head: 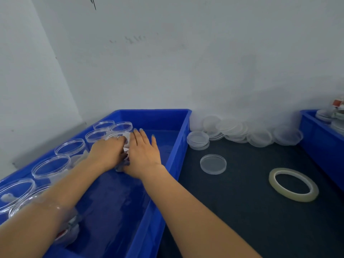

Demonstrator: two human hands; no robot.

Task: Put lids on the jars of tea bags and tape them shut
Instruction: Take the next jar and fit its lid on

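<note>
Head view: left grip (pixel 108 151) is curling round a jar (pixel 116 135), right grip (pixel 143 153) is pressing flat against it; lifting it level is looking best, so nothing spills.

Hands: two, left hand (pixel 108 153) and right hand (pixel 144 155).
Blue crates: two, large crate (pixel 179 146) and second crate (pixel 320 146), the latter cut off at frame edge.
Open jars (pixel 69 147): eight made out in large crate; count at near end unsure.
Tape roll (pixel 293 184): one.
Lone lid (pixel 213 163): one.
Stacked lids (pixel 198 139): one short stack, layers not countable.
Heaped lids (pixel 251 133): one pile, too overlapped for a count.
</note>
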